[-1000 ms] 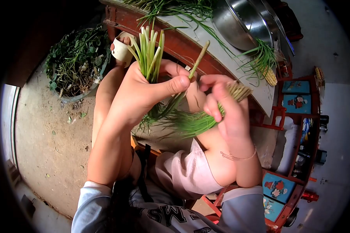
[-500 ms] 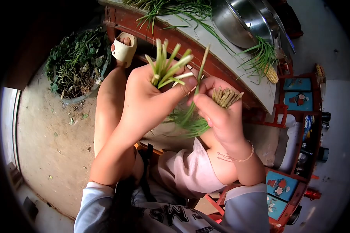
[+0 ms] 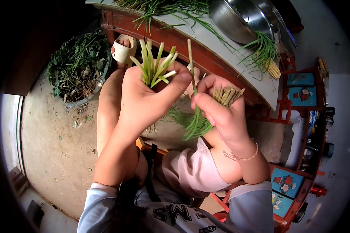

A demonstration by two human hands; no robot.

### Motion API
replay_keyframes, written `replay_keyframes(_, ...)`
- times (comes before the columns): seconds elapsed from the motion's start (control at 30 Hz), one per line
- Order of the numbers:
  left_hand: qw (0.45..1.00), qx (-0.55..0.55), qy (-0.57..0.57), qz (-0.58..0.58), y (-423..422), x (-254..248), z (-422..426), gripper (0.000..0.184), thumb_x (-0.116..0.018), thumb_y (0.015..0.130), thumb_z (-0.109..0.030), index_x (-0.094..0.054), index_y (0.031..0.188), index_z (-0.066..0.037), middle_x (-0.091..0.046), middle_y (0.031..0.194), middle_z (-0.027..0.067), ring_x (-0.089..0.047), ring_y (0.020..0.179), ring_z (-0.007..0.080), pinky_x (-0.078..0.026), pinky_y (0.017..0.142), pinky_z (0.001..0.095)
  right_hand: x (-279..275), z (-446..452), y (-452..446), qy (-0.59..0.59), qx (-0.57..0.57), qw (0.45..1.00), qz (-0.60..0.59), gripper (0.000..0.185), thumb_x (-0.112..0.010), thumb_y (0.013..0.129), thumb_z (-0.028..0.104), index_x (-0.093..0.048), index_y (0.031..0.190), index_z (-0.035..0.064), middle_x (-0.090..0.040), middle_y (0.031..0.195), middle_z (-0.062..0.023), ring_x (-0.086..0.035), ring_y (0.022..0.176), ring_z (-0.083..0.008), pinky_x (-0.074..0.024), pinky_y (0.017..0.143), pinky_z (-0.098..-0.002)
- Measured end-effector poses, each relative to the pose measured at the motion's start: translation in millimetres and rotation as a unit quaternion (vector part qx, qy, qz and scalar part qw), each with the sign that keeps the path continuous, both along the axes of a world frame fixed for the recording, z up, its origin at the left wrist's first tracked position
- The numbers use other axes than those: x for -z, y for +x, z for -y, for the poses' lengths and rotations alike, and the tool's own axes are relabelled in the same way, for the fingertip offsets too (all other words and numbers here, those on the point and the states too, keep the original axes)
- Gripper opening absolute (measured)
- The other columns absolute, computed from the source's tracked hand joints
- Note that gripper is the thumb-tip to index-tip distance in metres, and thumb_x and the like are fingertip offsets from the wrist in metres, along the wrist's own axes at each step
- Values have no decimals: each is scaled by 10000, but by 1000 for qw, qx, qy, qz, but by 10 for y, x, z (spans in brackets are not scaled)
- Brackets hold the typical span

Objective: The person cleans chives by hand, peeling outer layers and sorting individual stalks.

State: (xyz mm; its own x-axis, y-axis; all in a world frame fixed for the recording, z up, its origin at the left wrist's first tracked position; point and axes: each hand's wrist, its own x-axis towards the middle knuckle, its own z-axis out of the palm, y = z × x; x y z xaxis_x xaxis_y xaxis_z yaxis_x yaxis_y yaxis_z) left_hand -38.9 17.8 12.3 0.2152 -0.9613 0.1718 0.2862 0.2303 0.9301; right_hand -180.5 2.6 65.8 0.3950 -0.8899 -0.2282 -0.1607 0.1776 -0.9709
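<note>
My left hand [image 3: 144,97] is closed around a bunch of garlic chives, whose pale, clean stalk ends [image 3: 153,68] fan out above the thumb. My right hand [image 3: 223,110] grips a second bunch with brownish, dry-looking stalk ends [image 3: 227,96]. Between the right thumb and forefinger stands one single chive stalk [image 3: 191,64], nearly upright, its tip close to my left thumb. Green chive leaves [image 3: 194,126] hang below the right hand. The inside of the left fist is hidden from me.
A table [image 3: 237,58] ahead carries more chives [image 3: 171,9], steel bowls [image 3: 237,23] and a corn cob [image 3: 273,70]. A tub of wilted greens [image 3: 79,70] stands on the floor at left. At right is a red cabinet with blue panels [image 3: 302,96].
The single stalk has swung from leaning right to nearly upright, its tip moving left. My left hand has shifted slightly left. Both hands keep their bunches.
</note>
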Motion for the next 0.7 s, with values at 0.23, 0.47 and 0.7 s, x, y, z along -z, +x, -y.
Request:
replay_keyframes(0.23, 998, 46, 23, 24, 18, 11, 1, 78, -642, 702, -22, -593, 745, 20, -578, 648, -8, -493, 592, 26, -392, 509, 169, 130, -9, 14, -45, 23, 999, 16, 73, -612, 747, 44, -565, 783, 3, -550, 680, 15, -502, 636, -41, -408, 581, -173)
replay_keyframes(0.47, 995, -2, -48, 86, 45, 112, 52, 115, -538, 669, 61, -584, 769, 27, -576, 657, 25, -503, 588, 62, -402, 520, 196, 12, 3, 0, -31, 30, 999, -30, 71, -620, 747, 53, -585, 726, -5, -567, 663, -2, -511, 623, -51, -416, 571, -183)
replay_keyframes(0.7, 954, -128, -101, 253, 60, 116, 71, 152, -538, 617, 54, -532, 765, 19, -527, 651, 107, -494, 547, 215, -391, 509, 254, 47, 14, -62, -56, 9, 997, -44, 89, -585, 740, 100, -556, 726, 17, -530, 577, -1, -369, 430, 3, -231, 380, -147)
